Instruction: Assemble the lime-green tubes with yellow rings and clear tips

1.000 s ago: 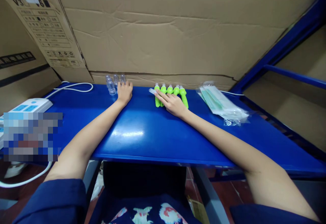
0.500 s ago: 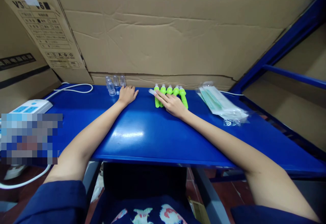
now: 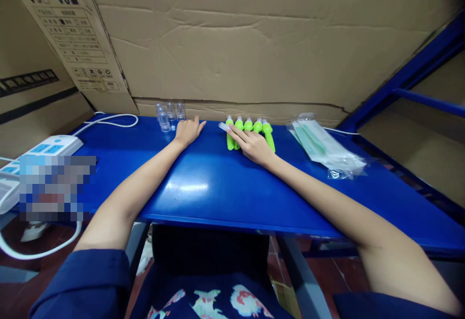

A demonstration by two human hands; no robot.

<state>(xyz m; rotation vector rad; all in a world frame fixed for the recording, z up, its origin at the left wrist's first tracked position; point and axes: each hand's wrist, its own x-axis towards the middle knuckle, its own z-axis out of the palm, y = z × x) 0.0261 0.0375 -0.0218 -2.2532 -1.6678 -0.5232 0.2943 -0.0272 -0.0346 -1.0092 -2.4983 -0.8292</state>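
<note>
My left hand [image 3: 188, 131] lies flat and open on the blue table [image 3: 203, 183], just right of several small clear vials [image 3: 169, 114] standing near the cardboard wall. My right hand [image 3: 253, 145] rests with fingers stretched over a row of several bright green tubes [image 3: 250, 130] lying side by side. A clear tube [image 3: 224, 127] lies at the left end of the row, under my fingertips. Neither hand grips anything.
A clear plastic bag with green-and-white packets [image 3: 323, 147] lies to the right. A white power strip [image 3: 39, 149] with its cable [image 3: 109, 120] sits at the left edge. Large cardboard boxes [image 3: 236, 43] form the back wall. A blue metal frame [image 3: 417, 82] runs along the right.
My left hand has slid to the right, away from the clear vials and toward the green tubes. My right hand stays on the tubes.
</note>
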